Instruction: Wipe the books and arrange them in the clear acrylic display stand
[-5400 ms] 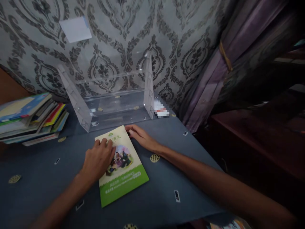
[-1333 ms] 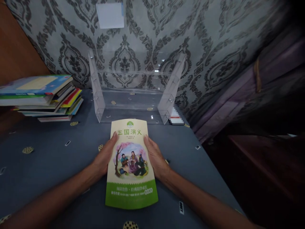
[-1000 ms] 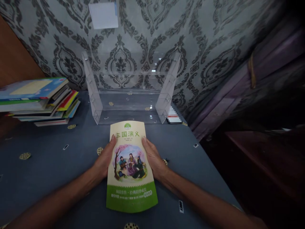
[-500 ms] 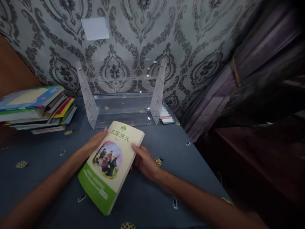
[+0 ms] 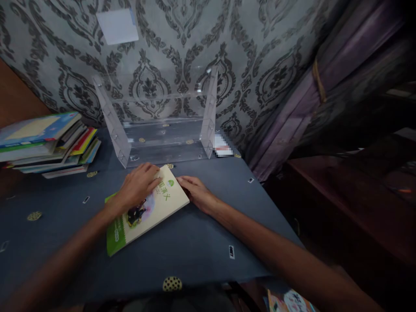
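A cream paperback book (image 5: 162, 208) with a green band and a picture on its cover is slanted low over the tablecloth, cover up, its titled end toward the right. Across the cover lies my left hand (image 5: 139, 184), thumb on the front and fingers over the far edge. My right hand (image 5: 196, 193) pinches the book's top edge at the right; some of its fingertips are hidden. Just behind the book stands a clear acrylic rack (image 5: 208, 125) against the wall.
A stack of books (image 5: 48, 138) sits on the left of the blue patterned table (image 5: 253, 234). A blurred-out white packet (image 5: 222, 147) lies beside the rack. A purple curtain (image 5: 282, 125) hangs at the right. Below the front edge a colourful book (image 5: 289, 301) shows.
The book has turned clockwise and come down lower toward the tabletop. My left hand has shifted from its side edge onto the cover; my right hand now holds the top edge. The view moved slightly.
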A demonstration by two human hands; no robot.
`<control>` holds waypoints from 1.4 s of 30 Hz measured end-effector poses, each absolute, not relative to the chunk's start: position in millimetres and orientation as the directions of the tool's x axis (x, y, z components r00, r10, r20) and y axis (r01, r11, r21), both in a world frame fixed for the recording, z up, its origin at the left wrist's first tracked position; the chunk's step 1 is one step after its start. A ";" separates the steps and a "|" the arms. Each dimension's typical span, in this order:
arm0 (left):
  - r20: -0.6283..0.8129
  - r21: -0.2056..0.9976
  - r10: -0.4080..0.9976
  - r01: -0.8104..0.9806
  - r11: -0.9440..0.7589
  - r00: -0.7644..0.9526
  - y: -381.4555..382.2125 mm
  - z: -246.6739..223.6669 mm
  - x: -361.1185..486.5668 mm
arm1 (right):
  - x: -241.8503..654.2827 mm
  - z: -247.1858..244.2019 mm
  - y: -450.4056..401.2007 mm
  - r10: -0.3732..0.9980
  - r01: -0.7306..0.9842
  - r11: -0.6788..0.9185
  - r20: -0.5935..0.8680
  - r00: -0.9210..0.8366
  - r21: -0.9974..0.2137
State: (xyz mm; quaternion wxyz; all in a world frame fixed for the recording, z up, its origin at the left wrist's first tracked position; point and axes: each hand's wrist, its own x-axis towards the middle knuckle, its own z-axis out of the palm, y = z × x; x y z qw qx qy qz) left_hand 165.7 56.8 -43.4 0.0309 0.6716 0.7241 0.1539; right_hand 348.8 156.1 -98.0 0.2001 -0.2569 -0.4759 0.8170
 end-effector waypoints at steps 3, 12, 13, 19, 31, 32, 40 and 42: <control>0.213 0.143 0.976 0.987 -0.067 0.036 38.5 -45.7 199.2 | 353.7 -99.3 159.1 0.571 -0.093 -0.478 -0.229 -0.789 -0.874; 0.328 -0.125 0.926 0.981 -0.151 0.185 20.7 -80.4 232.6 | 374.0 -101.7 162.5 0.529 -0.089 -0.526 -0.244 -0.813 -0.846; 0.343 -0.141 0.919 0.978 -0.156 0.196 21.6 -81.4 232.0 | 374.5 -102.2 162.4 0.524 -0.092 -0.530 -0.240 -0.817 -0.843; 0.368 -0.162 0.904 0.973 -0.165 0.215 26.0 -77.7 230.8 | 377.8 -102.7 162.2 0.516 -0.140 -0.537 -0.193 -0.834 -0.832; 0.248 -0.169 0.963 0.984 -0.061 0.102 44.5 -67.6 229.6 | 382.2 -100.9 173.1 0.601 -0.186 -0.417 -0.116 -0.791 -0.890; 0.241 -0.178 0.965 0.982 -0.057 0.100 44.8 -67.0 230.1 | 382.1 -102.7 173.9 0.615 -0.176 -0.374 -0.102 -0.782 -0.911; 0.221 -0.194 0.972 0.981 -0.032 0.075 44.2 -71.2 233.2 | 382.8 -110.5 171.9 0.698 -0.078 0.000 0.056 -0.714 -0.997; 0.224 -0.211 0.972 0.977 -0.029 0.077 44.4 -72.7 233.6 | 384.0 -110.4 171.3 0.697 -0.069 0.041 0.078 -0.713 -0.997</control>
